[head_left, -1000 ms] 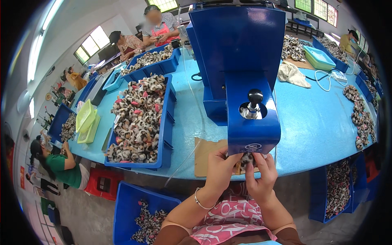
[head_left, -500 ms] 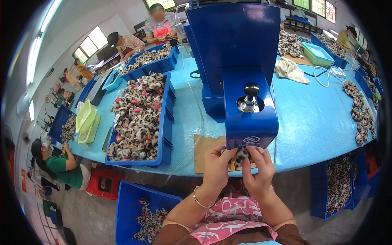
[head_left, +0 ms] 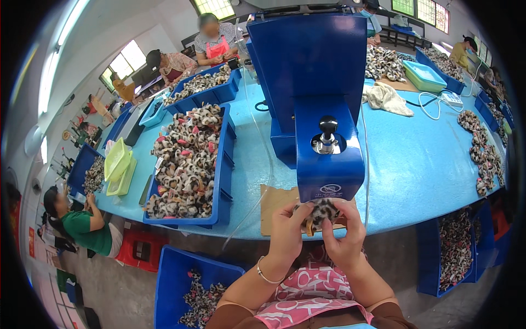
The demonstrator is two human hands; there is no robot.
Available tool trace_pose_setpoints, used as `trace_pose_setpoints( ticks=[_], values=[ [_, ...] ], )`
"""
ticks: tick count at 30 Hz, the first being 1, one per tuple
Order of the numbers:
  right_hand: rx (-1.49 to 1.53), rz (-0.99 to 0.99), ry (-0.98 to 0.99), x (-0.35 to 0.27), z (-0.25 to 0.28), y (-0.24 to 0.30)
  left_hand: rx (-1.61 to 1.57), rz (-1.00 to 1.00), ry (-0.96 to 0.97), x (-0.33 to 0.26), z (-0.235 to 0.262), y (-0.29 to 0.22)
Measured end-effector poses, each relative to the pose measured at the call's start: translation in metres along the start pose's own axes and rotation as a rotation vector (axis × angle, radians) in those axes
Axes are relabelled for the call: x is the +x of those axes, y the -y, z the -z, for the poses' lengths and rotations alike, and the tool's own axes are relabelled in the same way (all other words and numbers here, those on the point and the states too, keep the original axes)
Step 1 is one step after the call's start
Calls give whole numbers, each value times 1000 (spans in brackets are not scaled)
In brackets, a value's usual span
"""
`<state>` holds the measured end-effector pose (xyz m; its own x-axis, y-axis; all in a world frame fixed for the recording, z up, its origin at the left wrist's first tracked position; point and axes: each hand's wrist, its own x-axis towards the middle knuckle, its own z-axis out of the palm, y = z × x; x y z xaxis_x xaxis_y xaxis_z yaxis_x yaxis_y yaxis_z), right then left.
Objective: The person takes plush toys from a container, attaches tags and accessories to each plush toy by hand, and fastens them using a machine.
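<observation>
Between my two hands is a small black, white and tan plush piece [head_left: 316, 214], just below the front of a blue bench machine [head_left: 330, 148]. My left hand [head_left: 286, 223] pinches its left side with thumb and fingers. On the other side my right hand [head_left: 345, 230] grips it, thumb in front and fingers curled over the top. A tan part sticks out at its lower left. The machine's underside is hidden from view, and a black-knobbed lever [head_left: 328, 126] stands on top. Beneath the hands lies a piece of brown cardboard [head_left: 274, 203].
A blue crate [head_left: 223, 181] heaped with similar plush pieces stands left on the light-blue table [head_left: 405, 164]. Another blue bin [head_left: 170, 285] sits low at the left. More pieces [head_left: 480, 148] lie along the right edge. A cloth [head_left: 386, 100] rests behind. Co-workers [head_left: 213, 41] sit around.
The plush piece and both hands have come slightly down toward me, and more of the piece shows below the machine. Both hands still hold it.
</observation>
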<state>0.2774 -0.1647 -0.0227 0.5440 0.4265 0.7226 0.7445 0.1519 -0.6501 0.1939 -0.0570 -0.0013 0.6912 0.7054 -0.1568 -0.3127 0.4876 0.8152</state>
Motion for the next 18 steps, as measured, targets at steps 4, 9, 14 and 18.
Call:
trace_pose_setpoints(
  ticks=[4,9,14,18],
  values=[
    [125,-175,21,-26,0,-15,6,26,-25,-10,8,11],
    [358,-461,38,-37,6,-5,-75,110,-5,-24,19,31],
    [449,-624,-58,-55,28,-21,-183,196,99,-38,2,45],
    [482,-711,-96,-59,66,-27,4,251,180,-37,-15,67]
  ],
)
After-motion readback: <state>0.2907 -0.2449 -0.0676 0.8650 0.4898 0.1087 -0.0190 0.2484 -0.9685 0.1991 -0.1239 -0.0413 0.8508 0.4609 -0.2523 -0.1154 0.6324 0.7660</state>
